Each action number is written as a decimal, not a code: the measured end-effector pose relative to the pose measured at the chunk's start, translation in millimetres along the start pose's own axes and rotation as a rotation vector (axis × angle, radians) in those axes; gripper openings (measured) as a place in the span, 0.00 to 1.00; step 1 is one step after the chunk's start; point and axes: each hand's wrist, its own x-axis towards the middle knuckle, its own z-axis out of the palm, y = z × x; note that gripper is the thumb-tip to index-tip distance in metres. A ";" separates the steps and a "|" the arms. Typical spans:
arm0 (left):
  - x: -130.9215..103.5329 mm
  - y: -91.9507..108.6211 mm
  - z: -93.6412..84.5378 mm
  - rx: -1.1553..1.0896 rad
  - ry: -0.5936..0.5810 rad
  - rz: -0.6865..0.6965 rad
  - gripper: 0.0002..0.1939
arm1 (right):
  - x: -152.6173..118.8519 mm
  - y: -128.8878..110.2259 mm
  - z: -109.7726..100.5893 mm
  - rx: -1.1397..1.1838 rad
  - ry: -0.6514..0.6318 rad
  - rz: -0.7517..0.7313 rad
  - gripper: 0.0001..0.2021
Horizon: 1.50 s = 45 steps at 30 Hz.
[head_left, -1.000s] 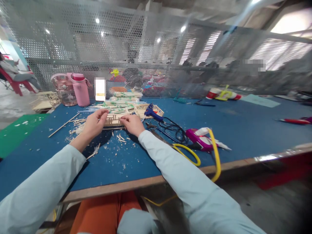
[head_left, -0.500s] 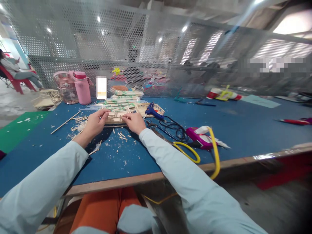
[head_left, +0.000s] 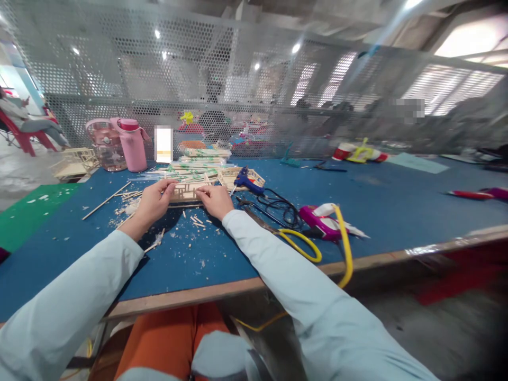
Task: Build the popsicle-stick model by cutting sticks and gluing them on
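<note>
Between my two hands is a small model frame of pale wooden sticks (head_left: 184,192), just above the blue tabletop. My left hand (head_left: 153,201) is closed on its left end, thumb and fingers pinching the wood. At the right end my right hand (head_left: 216,200) pinches the frame the same way. Behind it lie another stick-built piece (head_left: 226,177) and a blue glue gun (head_left: 248,181) with a black cord. Short stick offcuts (head_left: 196,221) and crumbs are scattered in front of the frame. Longer loose sticks (head_left: 106,201) lie to the left.
Yellow-handled scissors (head_left: 304,246) and a purple glue gun (head_left: 323,222) lie right of my right forearm. Pink bottles (head_left: 133,147) stand at the back left, beside packs of sticks (head_left: 198,164). A perforated metal screen (head_left: 178,69) rises behind the table. Someone sits at far left.
The view has shifted slightly, so things on the right appear a little further left. Both hands keep their hold on the stick frame, with hardly any visible movement.
</note>
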 end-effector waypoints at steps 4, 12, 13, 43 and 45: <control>0.0 -0.9 -0.6 -0.002 -0.015 0.001 0.20 | -2.8 0.1 -2.8 0.001 0.006 0.064 0.15; -0.6 -1.4 -0.7 -0.007 -0.017 0.013 0.19 | -10.6 -0.1 -9.2 -0.034 0.125 -0.048 0.17; -0.6 -1.6 -0.5 -0.006 -0.017 0.012 0.19 | -10.7 0.5 -8.7 -0.046 0.113 -0.059 0.16; -0.1 -3.4 -0.1 -0.007 -0.017 0.013 0.19 | -10.3 -3.4 -10.3 -0.071 0.147 -0.033 0.17; -0.2 -3.0 -0.3 -0.008 -0.018 0.011 0.19 | -10.2 -3.6 -10.2 -0.050 0.171 0.014 0.16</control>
